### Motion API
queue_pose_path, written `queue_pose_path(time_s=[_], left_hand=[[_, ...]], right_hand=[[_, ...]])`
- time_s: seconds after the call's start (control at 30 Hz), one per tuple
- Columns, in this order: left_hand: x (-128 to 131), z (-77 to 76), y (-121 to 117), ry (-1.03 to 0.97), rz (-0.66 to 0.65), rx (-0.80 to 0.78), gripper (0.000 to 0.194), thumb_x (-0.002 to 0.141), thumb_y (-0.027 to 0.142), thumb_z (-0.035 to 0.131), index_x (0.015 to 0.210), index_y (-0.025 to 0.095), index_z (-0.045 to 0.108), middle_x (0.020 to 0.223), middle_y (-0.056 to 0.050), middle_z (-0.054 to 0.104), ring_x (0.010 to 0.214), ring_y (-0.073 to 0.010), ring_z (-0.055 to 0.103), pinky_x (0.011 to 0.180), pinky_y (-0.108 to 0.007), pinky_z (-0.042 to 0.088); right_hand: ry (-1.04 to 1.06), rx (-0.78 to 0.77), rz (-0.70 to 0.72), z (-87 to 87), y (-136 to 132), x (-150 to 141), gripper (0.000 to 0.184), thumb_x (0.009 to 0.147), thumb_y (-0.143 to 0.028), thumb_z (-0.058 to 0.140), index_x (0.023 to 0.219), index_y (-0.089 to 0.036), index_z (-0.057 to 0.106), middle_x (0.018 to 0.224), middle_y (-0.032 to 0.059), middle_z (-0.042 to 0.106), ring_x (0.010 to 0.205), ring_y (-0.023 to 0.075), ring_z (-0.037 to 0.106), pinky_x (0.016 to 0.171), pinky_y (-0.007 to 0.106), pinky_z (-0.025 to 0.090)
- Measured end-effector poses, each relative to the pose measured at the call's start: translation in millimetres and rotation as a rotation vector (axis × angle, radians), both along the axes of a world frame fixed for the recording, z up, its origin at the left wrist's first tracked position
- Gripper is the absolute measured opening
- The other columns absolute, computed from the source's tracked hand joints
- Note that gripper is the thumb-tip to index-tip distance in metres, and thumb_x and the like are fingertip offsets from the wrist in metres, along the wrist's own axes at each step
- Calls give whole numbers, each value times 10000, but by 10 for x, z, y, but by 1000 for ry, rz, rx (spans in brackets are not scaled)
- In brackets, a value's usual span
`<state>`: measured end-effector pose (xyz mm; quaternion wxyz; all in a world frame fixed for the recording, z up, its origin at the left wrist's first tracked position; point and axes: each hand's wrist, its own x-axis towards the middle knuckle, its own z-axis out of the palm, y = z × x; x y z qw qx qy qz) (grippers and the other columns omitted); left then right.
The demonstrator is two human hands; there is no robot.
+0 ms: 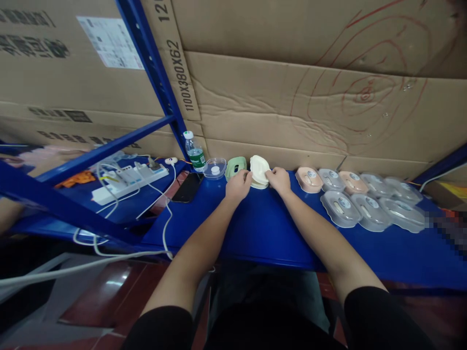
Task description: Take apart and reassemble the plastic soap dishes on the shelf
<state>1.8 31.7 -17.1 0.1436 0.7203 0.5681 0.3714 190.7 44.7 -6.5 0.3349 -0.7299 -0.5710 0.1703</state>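
At a blue shelf (266, 228), holding a cream stack (260, 169) at opposite edges with the narrowed fingers of left hand (238, 187) and right hand (280, 181), between a green piece (230, 169) and clear and peach boxes (340, 210), before brown cardboard (255, 102).

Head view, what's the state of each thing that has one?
Bottle: upright, capped.
Phone: lying flat, screen dark.
Power strip: plugs in.
Cream pieces: stacked, between left hand and right hand.
Green piece: resting by the left hand.
Clear piece near bottle: open or shut unclear.
Peach pieces: labels up.
Clear pieces at right: labels up.
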Motion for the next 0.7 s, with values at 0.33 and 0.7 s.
queue_pose_path(time_s=[0.33, 0.7], left_hand=[[113, -48, -32, 15, -246, 178, 294, 985, 294, 646, 1257, 206, 713, 1227, -76, 765, 985, -198, 727, 897, -317, 553], [188, -109, -37, 333, -134, 210, 290, 1053, 328, 543, 1272, 243, 713, 1354, -57, 718, 1157, -216, 702, 835, -293, 549]], right_hand=[[385, 276, 58, -328, 2, 97, 255, 889, -430, 514, 795, -230, 642, 700, 18, 706, 611, 195, 640, 629, 293, 497], [904, 271, 40, -391, 61, 182, 516, 958, -708, 503, 974, -205, 620, 763, 27, 737, 396, 95, 554, 349, 214, 370]])
